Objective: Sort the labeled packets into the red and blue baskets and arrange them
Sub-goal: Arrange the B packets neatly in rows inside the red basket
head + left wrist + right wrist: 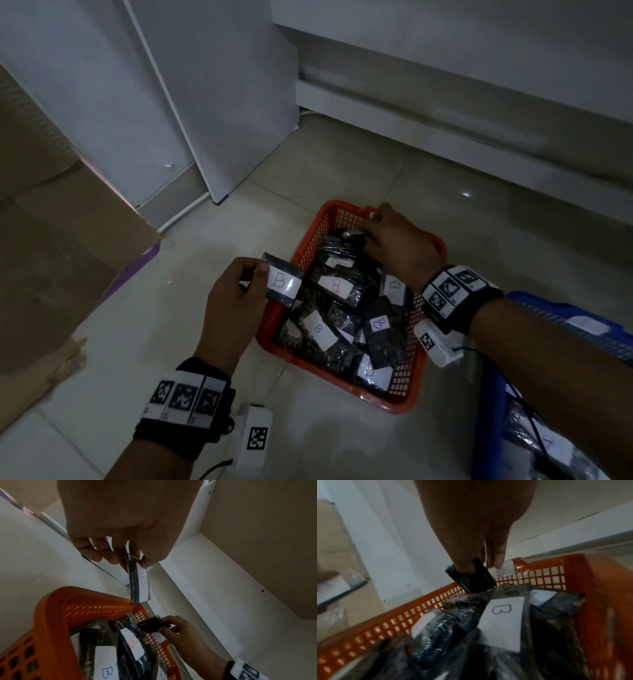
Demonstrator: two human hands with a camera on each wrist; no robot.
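A red basket (407, 394) sits on the floor, filled with several dark packets bearing white "B" labels (337, 284). My left hand (233, 301) pinches a dark packet labelled "B" (282, 282) just over the basket's left rim; the left wrist view shows that packet (139, 582) hanging from thumb and fingers. My right hand (394, 243) reaches into the far end of the basket and pinches a small dark packet (474, 578) above the pile. A blue basket (561, 315) lies at the right edge, partly hidden by my right forearm, with a packet labelled "A" (548, 442) inside.
A brown cardboard box (61, 240) stands to the left on the tiled floor (171, 342). White cabinet panels (219, 102) rise behind the red basket, and a white ledge (445, 113) runs along the back right.
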